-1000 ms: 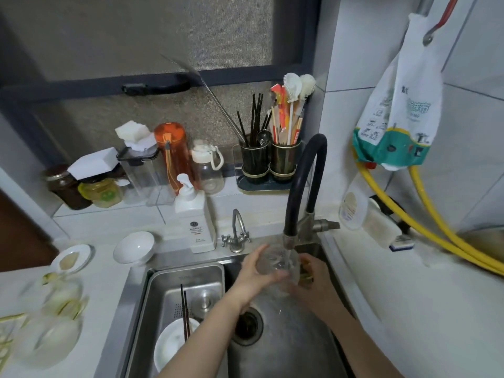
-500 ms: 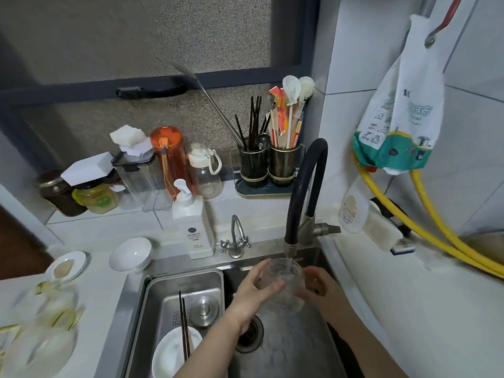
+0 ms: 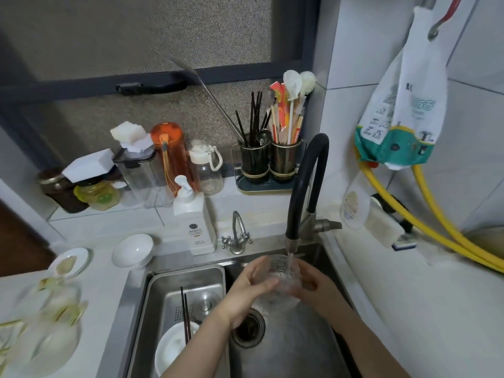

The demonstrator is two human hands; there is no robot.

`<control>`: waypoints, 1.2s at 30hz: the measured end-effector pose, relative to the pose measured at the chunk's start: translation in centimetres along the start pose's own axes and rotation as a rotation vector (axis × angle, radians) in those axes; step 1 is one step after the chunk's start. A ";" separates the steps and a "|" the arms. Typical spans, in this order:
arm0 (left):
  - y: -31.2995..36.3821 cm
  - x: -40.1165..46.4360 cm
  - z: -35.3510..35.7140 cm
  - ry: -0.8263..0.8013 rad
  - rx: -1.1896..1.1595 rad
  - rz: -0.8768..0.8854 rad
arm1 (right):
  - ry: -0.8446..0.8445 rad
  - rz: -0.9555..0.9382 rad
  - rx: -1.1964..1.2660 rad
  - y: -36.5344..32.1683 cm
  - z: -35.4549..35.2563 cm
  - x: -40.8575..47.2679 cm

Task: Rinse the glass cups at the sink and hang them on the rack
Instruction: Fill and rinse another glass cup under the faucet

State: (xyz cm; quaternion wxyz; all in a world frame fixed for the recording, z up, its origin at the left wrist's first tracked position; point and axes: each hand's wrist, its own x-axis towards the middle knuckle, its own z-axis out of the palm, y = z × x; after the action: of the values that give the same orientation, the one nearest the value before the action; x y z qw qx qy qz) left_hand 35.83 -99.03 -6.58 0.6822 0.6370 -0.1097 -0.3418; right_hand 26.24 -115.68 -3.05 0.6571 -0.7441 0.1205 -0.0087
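Note:
A clear textured glass cup (image 3: 283,274) sits under the running black faucet (image 3: 305,186), over the steel sink (image 3: 286,347). My left hand (image 3: 251,285) wraps its left side and my right hand (image 3: 313,282) holds its right side. Water streams from the spout into the cup. At the far left, blurred glass cups (image 3: 51,331) stand or hang over the white counter; a rack cannot be made out clearly.
A steel basin (image 3: 188,285) in the sink's left half holds a white plate (image 3: 171,347) and dark chopsticks. A soap pump bottle (image 3: 195,222), small tap (image 3: 237,233), white bowl (image 3: 133,249) and saucer (image 3: 69,261) line the counter. Yellow hoses (image 3: 425,236) run along the right wall.
The cup has shifted slightly lower under the stream and my hands have turned around it. The view tilted down a little.

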 end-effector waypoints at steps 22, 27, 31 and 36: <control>-0.5 -0.1 1.6 -0.064 -0.066 -0.014 | 0.075 -0.072 0.004 0.7 -1.1 -1.3; 0.3 0.7 0.2 -0.039 -0.081 0.002 | 0.055 -0.066 0.006 0.4 -0.6 0.4; -0.3 1.4 1.5 -0.035 -0.015 -0.045 | 0.069 -0.030 -0.019 0.9 -1.8 0.3; -1.7 0.7 2.0 0.124 0.018 -0.189 | 0.029 0.177 -0.018 2.4 -1.4 0.7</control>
State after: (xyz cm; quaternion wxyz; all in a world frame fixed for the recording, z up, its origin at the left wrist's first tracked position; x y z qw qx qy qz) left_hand 34.62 -100.99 -8.10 0.6466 0.6705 -0.0097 -0.3636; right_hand 26.32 -117.44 -5.31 0.6469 -0.7361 0.1954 0.0399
